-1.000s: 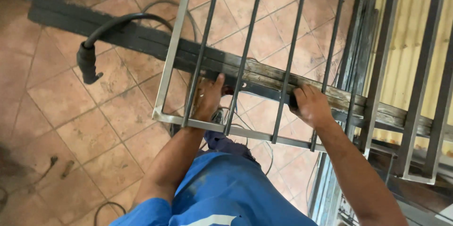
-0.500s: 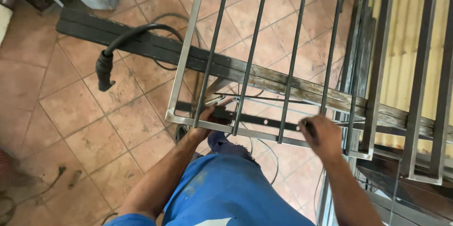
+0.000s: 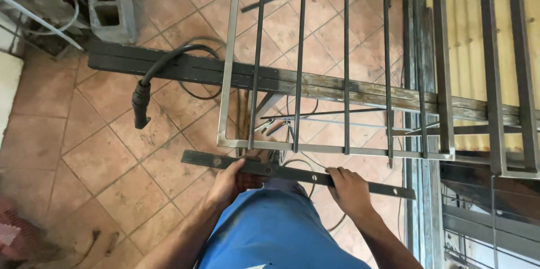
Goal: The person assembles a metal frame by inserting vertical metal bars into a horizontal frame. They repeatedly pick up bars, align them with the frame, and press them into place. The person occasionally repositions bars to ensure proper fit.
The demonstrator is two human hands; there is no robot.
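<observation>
A flat dark steel bar [image 3: 292, 174] with small holes lies across in front of me, held level just below the bottom rail of a metal grille [image 3: 337, 149]. My left hand [image 3: 230, 182] grips the bar near its left part. My right hand [image 3: 349, 190] grips it right of the middle. The grille, with several vertical rods, rests on a long dark beam [image 3: 270, 80] that runs across the tiled floor. My blue trousers [image 3: 270, 229] show beneath the bar.
A welding torch [image 3: 140, 106] on a black hose hangs off the beam at left. A concrete block [image 3: 109, 7] stands at upper left. More metal frames [image 3: 495, 78] lean at right beside a yellow corrugated sheet. Cables and pliers [image 3: 275, 125] lie under the grille.
My hands have come off the grille's lower rail and now hold the flat bar below it. The view has shifted so the grille sits higher in the frame.
</observation>
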